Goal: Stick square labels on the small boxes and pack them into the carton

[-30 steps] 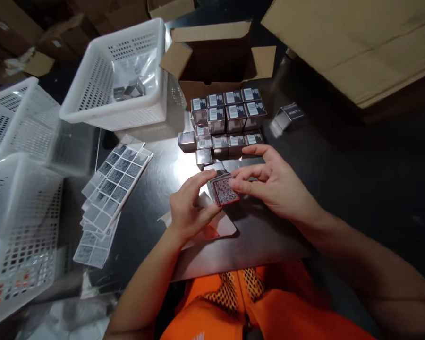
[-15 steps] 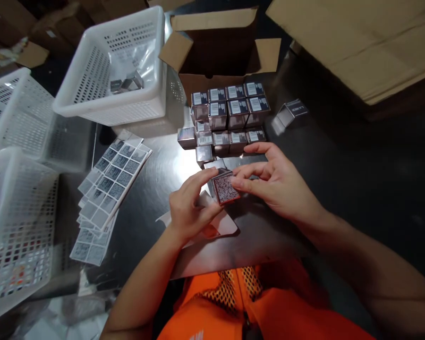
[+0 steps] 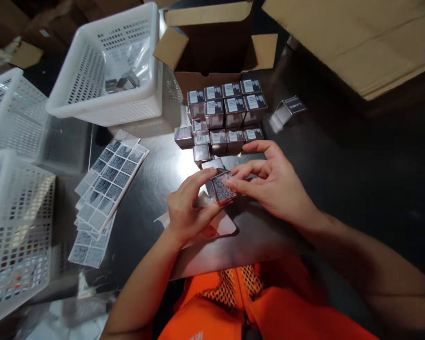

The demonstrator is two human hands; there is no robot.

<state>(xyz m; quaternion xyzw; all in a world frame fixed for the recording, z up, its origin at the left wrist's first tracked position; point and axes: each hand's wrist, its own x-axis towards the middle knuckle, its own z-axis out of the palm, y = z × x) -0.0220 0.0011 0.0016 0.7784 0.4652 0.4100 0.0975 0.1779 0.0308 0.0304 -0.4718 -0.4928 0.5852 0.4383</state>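
Note:
My left hand point(image 3: 187, 205) is closed around a small box point(image 3: 222, 190), thumb and fingers on its opposite sides. The box's upturned face has a dark speckled pattern. My right hand point(image 3: 269, 184) pinches thumb and finger at that face's right part; whatever lies between the fingertips is too small to make out. Beneath my left hand lies a pale sheet point(image 3: 224, 224) on the metal table. Just beyond my hands, small boxes with barcode labels point(image 3: 235, 106) stand in rows, and one silvery box point(image 3: 201, 153) sits at their near left.
Sheets of printed labels point(image 3: 109, 182) lie fanned at left. A white basket point(image 3: 116, 105) behind them holds a plastic bag and small boxes; more baskets point(image 3: 24, 226) stand far left. An open carton point(image 3: 207, 78) is at the back. One loose box point(image 3: 288, 109) lies right of the rows.
My right thumb and finger have shifted slightly left over the box's face. The left hand keeps its hold on the box. The whole view has shifted a little.

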